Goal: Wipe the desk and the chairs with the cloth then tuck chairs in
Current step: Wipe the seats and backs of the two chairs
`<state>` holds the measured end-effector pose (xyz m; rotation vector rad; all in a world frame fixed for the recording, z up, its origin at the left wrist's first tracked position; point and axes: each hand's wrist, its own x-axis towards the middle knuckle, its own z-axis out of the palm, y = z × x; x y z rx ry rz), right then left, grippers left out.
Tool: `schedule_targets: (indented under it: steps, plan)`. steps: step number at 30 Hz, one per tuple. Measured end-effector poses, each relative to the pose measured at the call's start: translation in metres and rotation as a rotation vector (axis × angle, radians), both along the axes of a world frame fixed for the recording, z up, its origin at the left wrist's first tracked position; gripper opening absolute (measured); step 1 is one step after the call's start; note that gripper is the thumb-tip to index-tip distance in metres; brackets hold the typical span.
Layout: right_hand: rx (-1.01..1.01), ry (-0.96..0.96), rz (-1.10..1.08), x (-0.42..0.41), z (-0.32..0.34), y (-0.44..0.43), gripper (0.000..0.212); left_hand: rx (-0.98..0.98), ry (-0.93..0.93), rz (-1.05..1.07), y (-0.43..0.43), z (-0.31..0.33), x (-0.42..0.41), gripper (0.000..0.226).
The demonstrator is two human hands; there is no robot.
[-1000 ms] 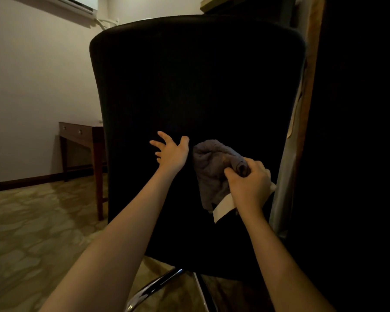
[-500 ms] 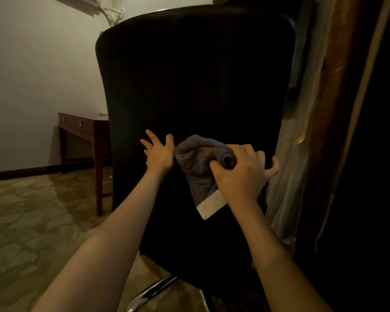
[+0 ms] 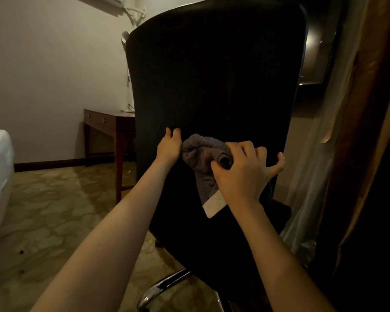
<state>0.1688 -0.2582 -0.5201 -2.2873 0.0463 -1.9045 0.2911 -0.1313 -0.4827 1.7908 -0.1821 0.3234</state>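
I am seeing the grey cloth (image 3: 200, 154) pressing against the lower back of the black office chair (image 3: 212, 75), near the middle of my view. The right hand (image 3: 241, 174) is pinching the cloth between thumb and forefinger, and its other fingers are spreading toward 3 o'clock. A white label (image 3: 214, 207) is hanging from the cloth at 6 o'clock. The left hand (image 3: 169, 147) is lying on the chair back, touching the cloth at its 9 o'clock side. Its fingertips are bending, and I cannot tell whether they are holding anything. A wooden tabletop (image 3: 122, 114) is standing at 9 o'clock, behind the chair.
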Motion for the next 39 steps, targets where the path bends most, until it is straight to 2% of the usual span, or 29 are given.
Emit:
schedule_targets:
  steps: [4,8,12,15,17,18,21,24,28,29,33,37,39]
  plan:
    - [-0.206,-0.041,-0.014,0.002,0.013,0.016,0.022,-0.195,0.027,0.038,0.007,0.002,0.005,0.048]
    - [-0.268,0.098,-0.068,0.019,0.049,0.037,0.025,-0.258,0.140,0.084,0.021,0.007,0.009,0.035]
    - [-0.218,0.251,-0.110,0.022,0.070,0.040,0.035,0.028,0.210,0.025,0.033,0.020,0.006,0.030]
    - [-0.165,0.377,-0.103,0.022,0.086,0.044,0.044,0.063,0.440,-0.260,0.047,0.045,0.000,0.040]
    - [-0.143,0.484,-0.125,0.017,0.091,0.045,0.047,-0.079,0.711,-0.534,0.054,0.052,-0.012,0.039]
    - [-0.132,0.546,-0.117,0.014,0.096,0.045,0.049,-0.143,0.797,-0.588,0.055,0.052,-0.014,0.038]
    - [-0.090,0.730,-0.071,0.005,0.108,0.044,0.054,-0.313,0.893,-0.527,0.053,0.056,-0.022,0.030]
    - [0.075,0.896,-0.004,-0.003,0.139,0.045,0.052,-0.339,0.934,-0.414,0.047,0.087,-0.032,0.023]
    - [0.189,1.089,0.070,-0.017,0.167,0.037,0.048,-0.291,0.989,-0.270,0.037,0.118,-0.041,0.057]
    - [0.239,1.127,0.088,-0.024,0.174,0.032,0.048,-0.282,1.013,-0.263,0.032,0.125,-0.046,0.059]
    - [0.368,1.182,0.064,-0.048,0.204,0.016,0.047,-0.278,1.020,-0.320,0.014,0.161,-0.082,0.029]
    - [0.432,1.148,0.076,-0.082,0.224,0.004,0.045,-0.262,1.013,-0.317,-0.001,0.181,-0.119,0.038]
    - [0.479,1.121,0.060,-0.105,0.228,0.002,0.043,-0.238,1.015,-0.350,-0.006,0.187,-0.139,0.035]
